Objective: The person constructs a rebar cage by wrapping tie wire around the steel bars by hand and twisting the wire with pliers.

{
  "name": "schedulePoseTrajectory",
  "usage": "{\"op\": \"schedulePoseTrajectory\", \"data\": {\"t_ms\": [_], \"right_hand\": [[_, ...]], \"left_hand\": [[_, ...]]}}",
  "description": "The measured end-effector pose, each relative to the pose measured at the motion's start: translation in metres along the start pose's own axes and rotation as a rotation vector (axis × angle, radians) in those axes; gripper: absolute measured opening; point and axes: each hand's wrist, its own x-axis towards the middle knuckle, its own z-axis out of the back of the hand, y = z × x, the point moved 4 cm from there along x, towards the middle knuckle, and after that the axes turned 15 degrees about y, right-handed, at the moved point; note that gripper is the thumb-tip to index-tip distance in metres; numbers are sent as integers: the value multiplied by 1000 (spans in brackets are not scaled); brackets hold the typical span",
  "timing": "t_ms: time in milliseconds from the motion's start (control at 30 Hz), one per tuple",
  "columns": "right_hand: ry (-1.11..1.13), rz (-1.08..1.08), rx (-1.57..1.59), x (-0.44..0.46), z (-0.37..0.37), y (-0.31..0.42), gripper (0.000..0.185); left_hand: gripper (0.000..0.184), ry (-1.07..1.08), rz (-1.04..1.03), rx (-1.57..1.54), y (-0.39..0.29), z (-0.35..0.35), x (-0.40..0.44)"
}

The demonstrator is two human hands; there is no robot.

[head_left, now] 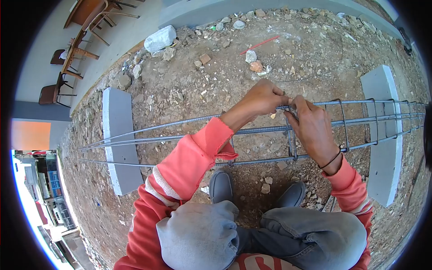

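Observation:
A long cage of ribbed steel rebar (265, 131) runs across in front of me, with thin bent stirrups (344, 123) around its bars. My left hand (263, 99) is closed in a pinch at the far top bar. Beside it my right hand (313, 126) is closed too, its thumb and forefinger meeting near the same bar, close to a stirrup (290, 141). The fingertips of both hands almost touch. Whatever small thing they pinch there is hidden or too small to make out.
Two grey slabs, one left (118, 110) and one right (382, 180), lie under the cage. Rubble and stones cover the dirt ground (180, 90). A pale block (160, 39) and a red strip (265, 43) lie farther off. Chairs (49, 93) stand upper left. My shoes (221, 185) are near the cage.

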Motion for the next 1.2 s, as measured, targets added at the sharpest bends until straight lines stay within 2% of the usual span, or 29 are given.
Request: {"op": "schedulePoseTrajectory", "data": {"t_ms": [133,200,300,367,533,600,667,800,867,933,1067,1133,1200], "right_hand": [[7,-47,49,-4,8,7,22],[87,-22,51,0,11,6,18],[100,-25,15,0,15,3,19],[91,-40,-2,2,20,4,19],[65,-44,-50,9,21,4,21],[67,-149,-114,15,26,5,22],[77,-135,-110,20,29,8,24],[91,-132,-67,25,34,3,27],[107,-118,-80,30,39,-1,27],[94,-26,-84,30,41,-2,26],[126,-32,-71,48,44,-11,26],[263,85,26,61,40,-21,27],[304,104,75,69,35,-37,26]], "left_hand": [[24,106,-67,12,-1,5,11],[25,165,-117,36,4,7,19],[21,207,-101,-58,8,7,23],[20,191,-149,-155,12,6,21],[22,134,-207,-130,19,4,20],[24,97,-196,-120,18,6,16],[25,91,-257,-11,14,7,12],[25,9,-289,-29,14,6,4],[25,-11,-376,-52,14,5,6],[26,-10,-384,-41,14,7,4],[27,-29,-345,32,13,6,5],[28,-19,-338,59,11,4,6],[28,-50,-241,1,19,4,10]]}}
